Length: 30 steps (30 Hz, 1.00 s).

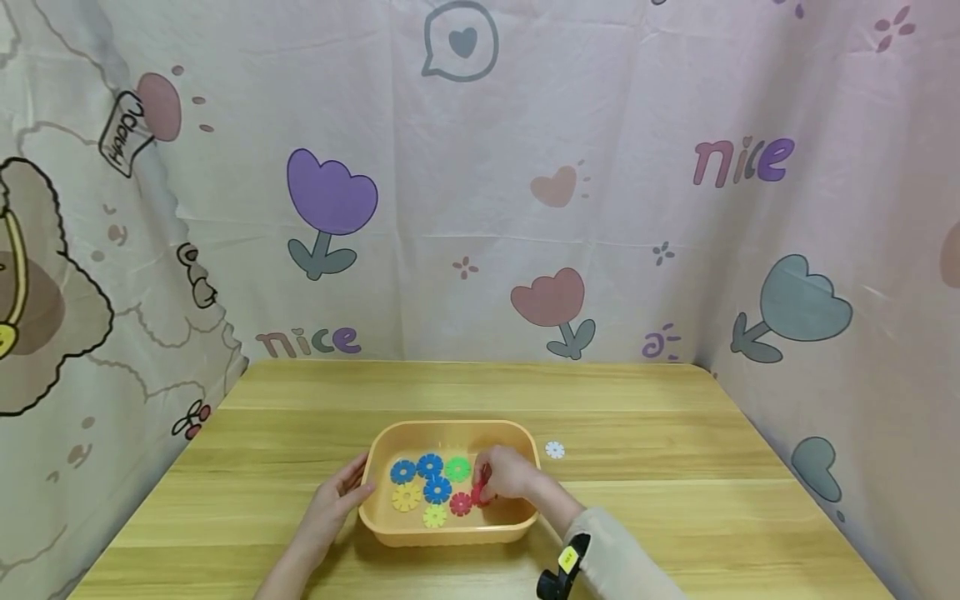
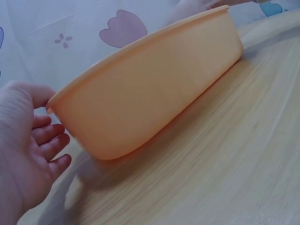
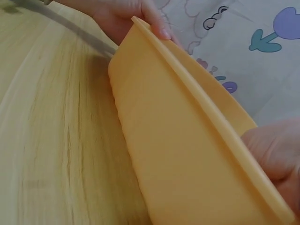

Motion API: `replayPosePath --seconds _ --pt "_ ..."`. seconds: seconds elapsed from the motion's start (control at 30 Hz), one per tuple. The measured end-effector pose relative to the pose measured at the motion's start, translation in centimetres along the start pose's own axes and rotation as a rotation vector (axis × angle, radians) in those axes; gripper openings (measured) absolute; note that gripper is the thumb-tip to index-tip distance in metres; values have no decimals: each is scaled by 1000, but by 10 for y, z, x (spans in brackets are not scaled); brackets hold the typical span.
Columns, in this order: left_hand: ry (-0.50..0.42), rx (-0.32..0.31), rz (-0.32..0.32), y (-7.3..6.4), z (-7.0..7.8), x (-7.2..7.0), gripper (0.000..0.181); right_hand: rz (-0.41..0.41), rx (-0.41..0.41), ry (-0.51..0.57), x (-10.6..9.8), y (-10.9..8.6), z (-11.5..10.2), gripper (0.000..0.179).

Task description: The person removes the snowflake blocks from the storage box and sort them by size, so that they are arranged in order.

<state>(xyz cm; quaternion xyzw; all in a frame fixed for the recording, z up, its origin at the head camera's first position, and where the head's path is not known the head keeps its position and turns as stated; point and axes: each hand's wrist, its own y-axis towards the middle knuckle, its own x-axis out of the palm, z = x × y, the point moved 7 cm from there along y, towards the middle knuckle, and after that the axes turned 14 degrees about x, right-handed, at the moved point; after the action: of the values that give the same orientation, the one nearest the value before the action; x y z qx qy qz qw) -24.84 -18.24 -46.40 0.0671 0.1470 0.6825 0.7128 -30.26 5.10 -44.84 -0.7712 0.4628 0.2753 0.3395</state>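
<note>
Orange, the tray (image 1: 435, 539) at lower centre is gripped by the left hand (image 1: 336, 498); seven discs (image 1: 437, 490) are gathered inside, a red piece (image 1: 478, 495) is pinched by the right hand (image 1: 506, 473); farther right, a white disc (image 1: 554, 450) is seemingly left uncollected

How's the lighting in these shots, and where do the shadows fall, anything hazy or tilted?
Head view: fairly even light, soft shadow on the table below the bin; left wrist: cooler and hazier, bin slanting across the frame, shadow near the left hand; right wrist: also slanted, shadow along the bin's base, table grain soft.
</note>
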Motion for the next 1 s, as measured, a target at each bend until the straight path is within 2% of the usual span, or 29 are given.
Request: replayPosePath --seconds 0.17,0.37,0.5,0.63,0.83,1.0 --pt "-18 -13 9 -1 0 0 58 -27 -23 165 -8 -1 -3 18" --pt "-13 -21 15 -3 -2 -1 58 -51 -49 354 -31 -1 -9 5" --pt "0 -17 15 -3 -2 -2 58 -42 -55 401 -48 -3 -8 5" --pt "29 -23 11 -3 -4 -3 57 6 -43 463 -67 -4 0 10" --pt "65 -48 -9 -3 -8 -4 55 53 3 538 -89 -6 21 13" --pt "72 -51 -12 -4 -6 -4 55 93 42 565 -102 -8 41 14"
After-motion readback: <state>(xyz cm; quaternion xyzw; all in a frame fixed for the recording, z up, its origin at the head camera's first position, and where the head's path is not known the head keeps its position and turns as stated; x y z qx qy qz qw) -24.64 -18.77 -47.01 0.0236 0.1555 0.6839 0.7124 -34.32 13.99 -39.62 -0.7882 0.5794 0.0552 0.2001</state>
